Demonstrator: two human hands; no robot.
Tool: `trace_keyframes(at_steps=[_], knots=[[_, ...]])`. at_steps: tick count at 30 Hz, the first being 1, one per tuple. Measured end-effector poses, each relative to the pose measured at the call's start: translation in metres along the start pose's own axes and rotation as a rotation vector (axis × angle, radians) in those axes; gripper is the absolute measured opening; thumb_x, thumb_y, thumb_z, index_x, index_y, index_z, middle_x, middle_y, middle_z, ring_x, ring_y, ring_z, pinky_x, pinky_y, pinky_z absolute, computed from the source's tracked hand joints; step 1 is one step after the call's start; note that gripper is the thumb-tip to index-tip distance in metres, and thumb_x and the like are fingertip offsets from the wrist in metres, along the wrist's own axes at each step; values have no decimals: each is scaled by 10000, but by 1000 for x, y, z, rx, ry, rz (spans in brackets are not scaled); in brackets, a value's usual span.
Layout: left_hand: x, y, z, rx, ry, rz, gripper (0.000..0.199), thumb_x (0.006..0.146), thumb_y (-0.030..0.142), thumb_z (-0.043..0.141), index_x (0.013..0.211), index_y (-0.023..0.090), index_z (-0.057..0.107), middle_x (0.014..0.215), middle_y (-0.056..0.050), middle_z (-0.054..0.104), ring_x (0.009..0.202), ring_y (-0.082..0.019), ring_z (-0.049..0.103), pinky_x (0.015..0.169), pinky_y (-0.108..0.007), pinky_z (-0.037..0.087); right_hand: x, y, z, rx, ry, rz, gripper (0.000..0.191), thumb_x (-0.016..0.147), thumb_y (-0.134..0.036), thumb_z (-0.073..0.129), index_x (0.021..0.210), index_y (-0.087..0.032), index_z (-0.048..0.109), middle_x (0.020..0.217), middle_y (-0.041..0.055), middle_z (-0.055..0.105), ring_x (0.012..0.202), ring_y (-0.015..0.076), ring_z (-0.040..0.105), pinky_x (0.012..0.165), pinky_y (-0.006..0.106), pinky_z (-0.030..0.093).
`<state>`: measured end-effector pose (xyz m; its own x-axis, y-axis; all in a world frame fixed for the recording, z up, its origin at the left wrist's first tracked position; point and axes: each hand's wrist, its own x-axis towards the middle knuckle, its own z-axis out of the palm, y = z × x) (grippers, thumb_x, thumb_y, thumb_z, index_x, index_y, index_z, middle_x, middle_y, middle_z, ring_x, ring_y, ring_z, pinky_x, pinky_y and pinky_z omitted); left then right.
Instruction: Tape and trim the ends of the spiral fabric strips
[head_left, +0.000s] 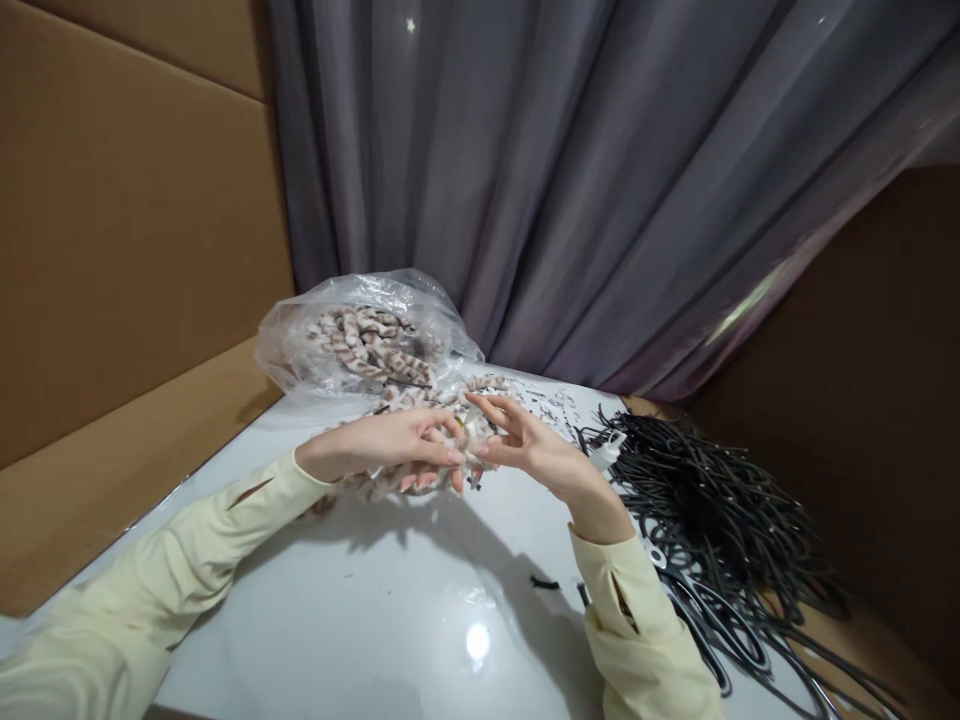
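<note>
My left hand point(401, 442) and my right hand point(534, 448) face each other above the white table. Between their fingertips is a small, pale fluffy piece point(474, 428) with a yellowish spot, partly covered by the fingers. The thumb and fingers of each hand are bent around its sides, the right index finger stretched over the top. Under and behind my left hand lies a heap of fluffy brown-and-white striped pieces point(386, 487). More such pieces point(364, 340) fill a clear plastic bag point(292, 345) behind it.
A big bundle of black cords point(697, 490) lies at the right, with dark-handled scissors point(724, 625) in front. A white nozzle bottle point(607, 452) stands beside the cords. Small scraps point(551, 405) are scattered at the back. Cardboard walls point(135, 220) and a grey curtain point(465, 150) enclose the table.
</note>
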<state>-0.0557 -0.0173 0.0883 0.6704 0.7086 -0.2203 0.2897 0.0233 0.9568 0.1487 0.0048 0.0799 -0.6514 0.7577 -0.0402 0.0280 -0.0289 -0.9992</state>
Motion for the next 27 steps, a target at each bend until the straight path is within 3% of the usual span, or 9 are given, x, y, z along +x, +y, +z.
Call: trace_keyframes(at_steps=[9,13,19,24,27], knots=[[-4,5,2,120,-47,-15,238,782,349,584,928,186,491,873,-22,688,439,-43,401,408,-173,294,-1,0,2,-18,-98,-20,492,712,-202,712,1123,-273,452,1512,55,191,668,76,620,593,272,555],[-4,5,2,122,-13,-29,250,779,309,573,980,179,499,873,-33,686,445,-47,383,404,-175,272,0,2,1,-58,-81,-34,399,799,-270,632,1156,-277,453,1479,32,291,753,95,610,605,258,550],[-3,3,3,104,-11,-12,219,767,279,575,952,180,511,878,-35,681,451,-49,388,424,-176,285,-2,-3,5,-27,-46,9,489,708,-263,717,1127,-263,464,1476,55,295,633,59,568,563,246,527],[-4,4,2,106,-42,-11,314,739,351,633,988,189,535,874,-24,663,465,-54,404,440,-183,291,-4,-7,7,-44,-5,26,500,655,-217,747,1079,-251,484,1459,71,329,559,26,508,511,215,465],[-5,7,2,96,-29,-19,336,762,447,597,972,185,585,732,5,610,486,-70,417,455,-189,307,-5,-8,6,-42,-8,35,494,645,-165,741,1062,-250,489,1461,62,324,562,19,501,511,208,447]])
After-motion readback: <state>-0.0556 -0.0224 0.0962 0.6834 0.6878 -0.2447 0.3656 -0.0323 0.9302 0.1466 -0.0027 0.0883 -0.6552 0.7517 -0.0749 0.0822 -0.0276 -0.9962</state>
